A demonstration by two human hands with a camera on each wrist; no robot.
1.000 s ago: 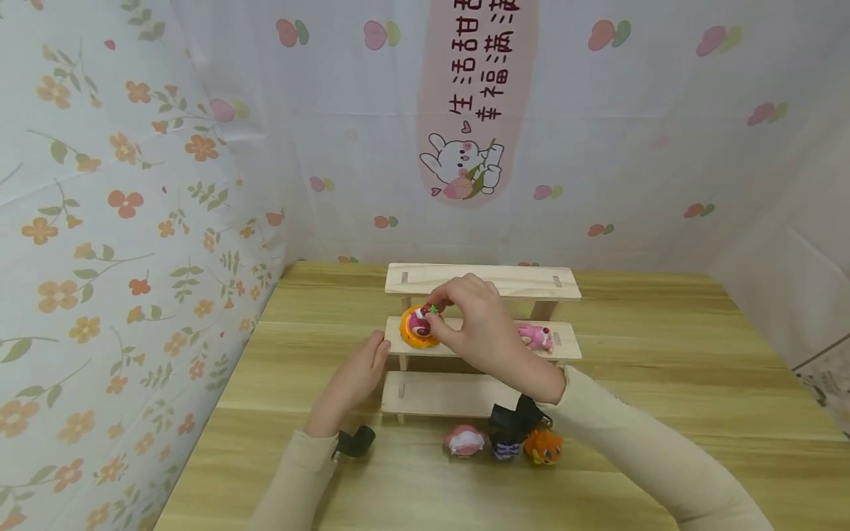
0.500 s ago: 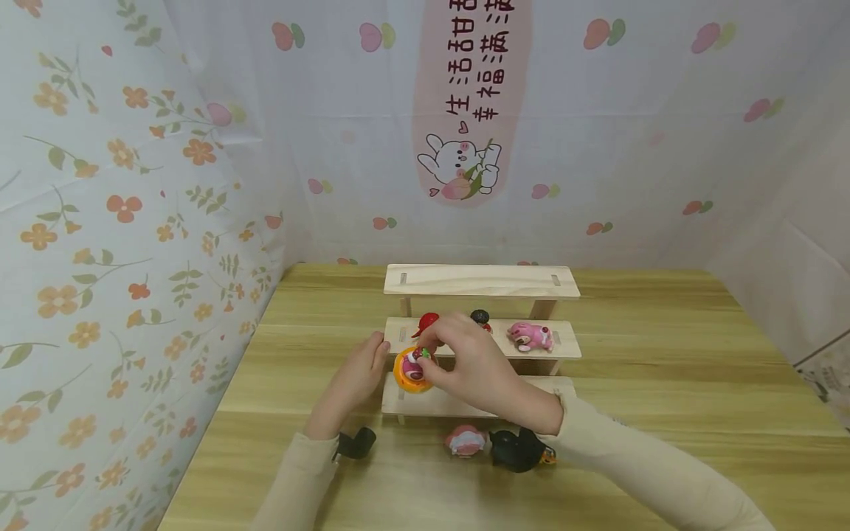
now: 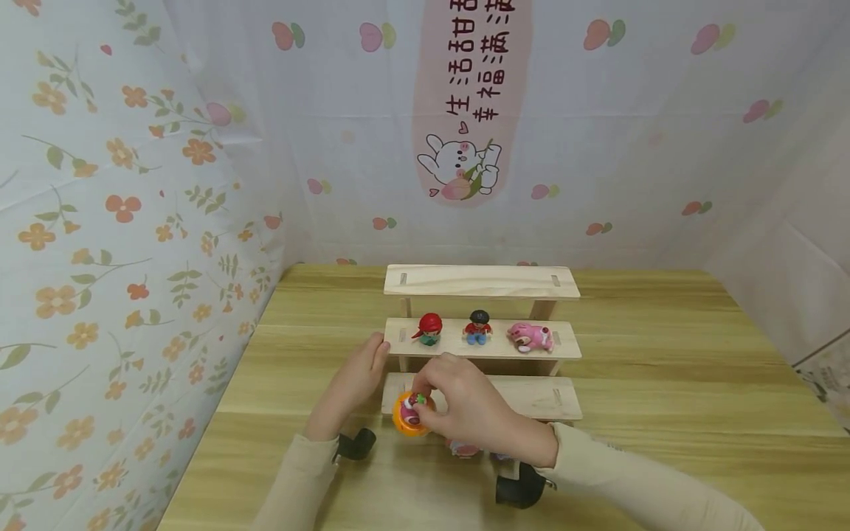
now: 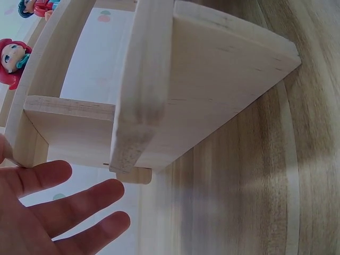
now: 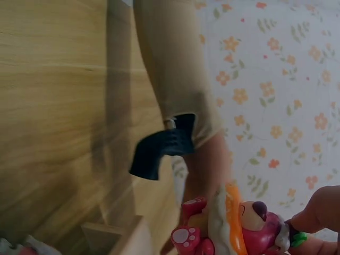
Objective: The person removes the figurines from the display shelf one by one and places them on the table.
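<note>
My right hand (image 3: 468,405) pinches a pink bear figurine (image 5: 260,226) between thumb and fingertip, at the strawberry on its head. An orange ring (image 5: 232,220) circles the bear's body. In the head view the bear overlaps the left front of the lowest step of a three-tier wooden display stand (image 3: 524,394). My left hand (image 3: 352,380) grips the left end of the middle board, thumb against its edge and index finger beneath, with its other fingers spread. On that middle board are a red-haired figurine (image 3: 430,329), a dark-capped figurine (image 3: 477,327) and a pink animal figurine (image 3: 531,337) lying down.
A pink-and-white toy (image 3: 463,448) and a bit of a purple one (image 3: 501,456) show on the table in front of the stand, partly behind my right hand. Patterned cloth (image 3: 133,221) hangs at the left and back. Black wrist mounts (image 3: 521,488) jut from both sleeves.
My right hand has brought the ringed bear off the middle board, down and toward me past the lowest step. The red-haired and dark-capped figurines have come into view. My left hand stays put.
</note>
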